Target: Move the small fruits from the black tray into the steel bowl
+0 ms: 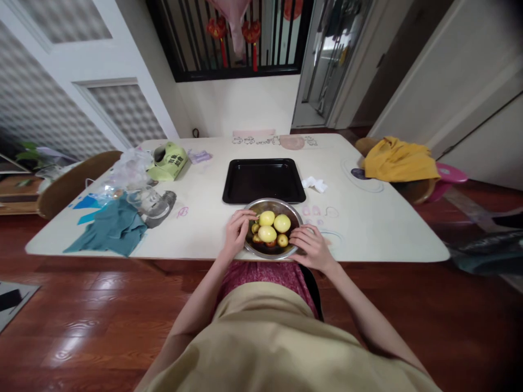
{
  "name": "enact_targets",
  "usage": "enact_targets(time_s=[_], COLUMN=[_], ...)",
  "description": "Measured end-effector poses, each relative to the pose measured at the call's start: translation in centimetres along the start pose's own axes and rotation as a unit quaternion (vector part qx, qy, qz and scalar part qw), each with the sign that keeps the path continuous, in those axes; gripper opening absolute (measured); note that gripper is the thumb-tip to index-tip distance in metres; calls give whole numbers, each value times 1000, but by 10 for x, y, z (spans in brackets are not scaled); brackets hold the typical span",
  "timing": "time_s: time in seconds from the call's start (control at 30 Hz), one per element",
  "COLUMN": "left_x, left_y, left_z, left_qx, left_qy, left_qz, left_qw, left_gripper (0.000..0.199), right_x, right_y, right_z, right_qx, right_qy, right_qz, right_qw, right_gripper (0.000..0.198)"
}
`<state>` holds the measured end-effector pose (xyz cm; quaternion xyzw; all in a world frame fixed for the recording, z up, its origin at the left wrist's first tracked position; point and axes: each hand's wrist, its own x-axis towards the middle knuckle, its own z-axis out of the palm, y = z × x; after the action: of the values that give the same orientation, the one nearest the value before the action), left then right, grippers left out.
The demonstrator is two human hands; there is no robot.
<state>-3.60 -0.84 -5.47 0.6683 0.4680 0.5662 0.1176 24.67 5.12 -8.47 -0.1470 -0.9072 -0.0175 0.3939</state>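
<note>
A round metal bowl [251,249] stands at the near edge of the table, in front of my body. Three large yellow-green round fruits [267,234] lie on top in it, with several smaller yellowish ones [282,240] around and under them. My left hand [237,227] grips the bowl's left rim, fingers bent over the edge. On the right side, my right hand [311,246] holds the rim with its fingers reaching inside, close to a small fruit. Just beyond the bowl lies a black rectangular tray [263,182] with nothing on it.
A crumpled white tissue [315,184] lies right of the tray. On the table's left are a teal cloth [112,227], clear plastic bags [126,171] and a light green box [169,161]. A yellow cloth [400,159] drapes over a chair at the right.
</note>
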Motion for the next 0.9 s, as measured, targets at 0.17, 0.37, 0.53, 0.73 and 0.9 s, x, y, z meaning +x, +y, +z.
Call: enact_targets(time_s=[0.17,0.37,0.53,0.73,0.9], left_x=[-1,2,29,84,104], left_y=[1,2,1,-23,-54], left_z=[0,2,8,20,34], left_qx=[-2,5,34,59,65], left_qy=[5,-27,-71,-99,-106], left_qz=[8,69,89,73,43], left_qw=[1000,997,993,991,991], left_gripper=[40,32,45,68,72], right_x=[6,14,37,90,129], right_y=[-8,-6,22,76,113], right_z=[0,-9,-29,-32,-16], right_qx=[-29,-47,-85,-96,-139], right_qy=[-31,-33,-47,-85,-135], right_qz=[-19,-37,-47,-49,-93], right_qw=[999,998,994,991,977], right_gripper=[36,37,39,36,29])
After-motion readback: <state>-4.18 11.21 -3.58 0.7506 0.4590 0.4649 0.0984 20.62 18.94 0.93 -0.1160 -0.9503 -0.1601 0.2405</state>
